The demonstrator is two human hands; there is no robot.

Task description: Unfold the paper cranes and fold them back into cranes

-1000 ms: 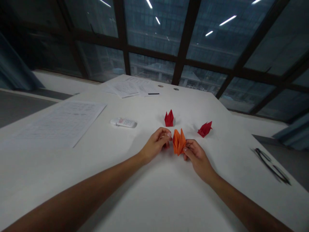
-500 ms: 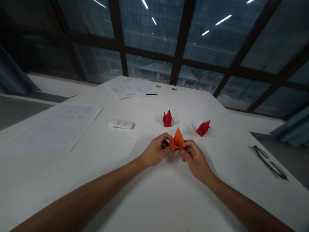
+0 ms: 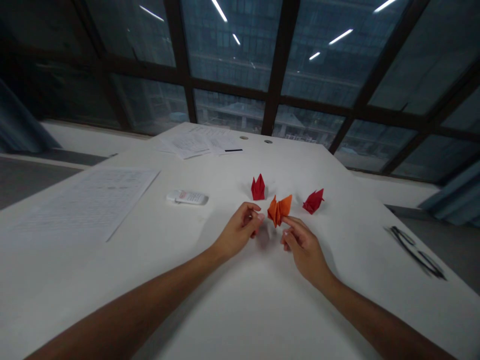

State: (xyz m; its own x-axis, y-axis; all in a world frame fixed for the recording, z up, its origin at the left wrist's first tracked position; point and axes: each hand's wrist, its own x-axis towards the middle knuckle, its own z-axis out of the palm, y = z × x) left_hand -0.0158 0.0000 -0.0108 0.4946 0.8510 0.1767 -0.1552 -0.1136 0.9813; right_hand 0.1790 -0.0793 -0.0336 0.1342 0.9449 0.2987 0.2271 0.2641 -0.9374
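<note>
An orange origami crane (image 3: 279, 210) with folded, spread wings appears raised off the white table, with a faint shadow below it. The fingertips of my right hand (image 3: 304, 247) are at its lower right side and seem to hold it; the exact grip is partly hidden. Just left of the crane is my left hand (image 3: 238, 230), fingers curled with a small gap between thumb and forefinger, and nothing in them. Beyond my hands stand two red origami cranes: one red crane (image 3: 258, 188) behind the left hand, another red crane (image 3: 313, 201) farther right.
On the white table (image 3: 240, 310), a white handheld device with printed text (image 3: 186, 197) lies to the left. Printed sheets (image 3: 86, 205) cover the far left, more papers (image 3: 200, 142) and a black strip (image 3: 233, 150) the back. Eyeglasses (image 3: 418, 252) rest near the right edge.
My left hand has let go of the orange crane and drawn slightly away. The crane has turned, showing its folded side, and remains at my right fingertips.
</note>
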